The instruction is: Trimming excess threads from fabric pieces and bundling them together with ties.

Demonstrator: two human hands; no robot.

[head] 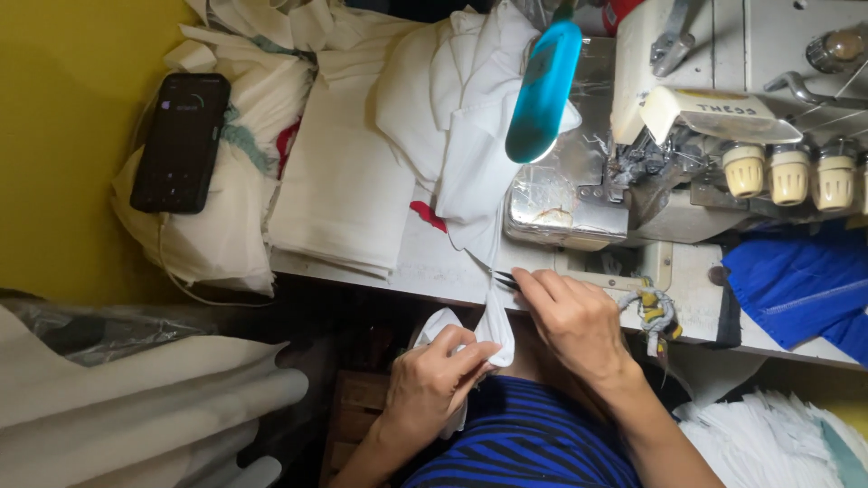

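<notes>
- Overhead, one cream overlock sewing machine [723, 117] sits on the bench [434, 267], with three tension knobs [788, 172] showing in a row
- One white fabric piece [484, 190] trails from the machine over the bench edge; nearby lie one folded white stack [339, 181] and one blue cloth [800, 280]
- One left hand [434, 380] pinches the fabric's lower end by the lap
- One right hand [574, 316] grips small dark snips [499, 274] against the strip; if the fabric slackens, the blades could nick it or a finger
- One dark phone [179, 143] rests on a bag, well apart
</notes>
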